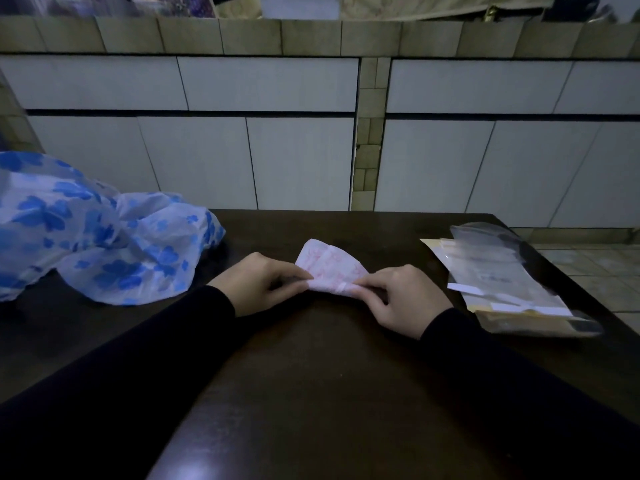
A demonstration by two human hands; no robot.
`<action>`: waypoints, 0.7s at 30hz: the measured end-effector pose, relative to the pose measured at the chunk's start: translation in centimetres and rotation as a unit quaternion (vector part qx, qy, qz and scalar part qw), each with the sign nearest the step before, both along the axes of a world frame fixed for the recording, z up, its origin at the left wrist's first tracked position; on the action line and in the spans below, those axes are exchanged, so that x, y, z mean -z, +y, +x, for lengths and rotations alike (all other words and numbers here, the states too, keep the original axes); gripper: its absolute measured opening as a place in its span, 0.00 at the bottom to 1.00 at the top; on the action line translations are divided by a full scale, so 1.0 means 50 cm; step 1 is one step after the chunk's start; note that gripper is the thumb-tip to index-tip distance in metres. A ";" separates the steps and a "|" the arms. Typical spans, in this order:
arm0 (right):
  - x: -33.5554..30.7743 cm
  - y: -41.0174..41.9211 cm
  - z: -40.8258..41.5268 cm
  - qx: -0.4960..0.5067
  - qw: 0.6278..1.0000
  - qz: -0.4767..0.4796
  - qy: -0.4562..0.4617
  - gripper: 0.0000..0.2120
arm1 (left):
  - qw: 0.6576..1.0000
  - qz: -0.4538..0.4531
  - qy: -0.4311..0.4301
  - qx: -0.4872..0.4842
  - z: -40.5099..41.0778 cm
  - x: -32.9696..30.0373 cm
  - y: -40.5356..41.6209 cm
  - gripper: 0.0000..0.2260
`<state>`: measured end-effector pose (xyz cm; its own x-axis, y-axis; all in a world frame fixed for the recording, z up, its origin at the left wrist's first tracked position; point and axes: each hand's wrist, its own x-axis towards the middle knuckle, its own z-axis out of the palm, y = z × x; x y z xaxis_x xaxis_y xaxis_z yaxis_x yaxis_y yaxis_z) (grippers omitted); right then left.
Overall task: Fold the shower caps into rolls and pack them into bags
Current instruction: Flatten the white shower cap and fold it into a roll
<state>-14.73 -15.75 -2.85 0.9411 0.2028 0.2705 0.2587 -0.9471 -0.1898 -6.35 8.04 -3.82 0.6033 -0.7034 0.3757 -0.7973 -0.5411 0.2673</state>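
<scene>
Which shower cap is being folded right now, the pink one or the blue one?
The pink-printed shower cap, pinched between both hands at table centre. The blue-flowered one lies untouched, loosely heaped at the left.

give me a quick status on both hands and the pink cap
Left hand and right hand both pinching the pink shower cap, partly folded on the table. Clear bags waiting at right. Nothing in the way.
</scene>
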 end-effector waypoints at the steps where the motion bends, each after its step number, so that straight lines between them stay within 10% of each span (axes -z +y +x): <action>1: 0.000 -0.001 0.002 0.005 1.000 0.013 0.001 0.15 | 1.000 -0.016 0.013 -0.005 -0.001 -0.003 -0.001 0.12; 10: -0.009 0.008 0.054 0.090 0.973 0.191 0.094 0.11 | 0.990 -0.100 0.083 -0.062 0.004 0.006 -0.030 0.07; 16: 0.006 0.020 0.030 0.023 0.997 0.070 -0.030 0.14 | 0.992 -0.060 -0.104 -0.036 0.000 0.018 -0.032 0.08; 21: 0.005 0.027 0.021 -0.020 1.000 -0.015 -0.015 0.15 | 0.996 -0.039 -0.080 -0.003 -0.005 0.014 -0.021 0.13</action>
<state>-13.69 -14.42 -3.07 0.9241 0.2475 0.2913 0.3007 -0.9412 -0.1541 -6.59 7.00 -4.51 0.5362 -0.6648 0.5202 -0.8294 -0.5293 0.1785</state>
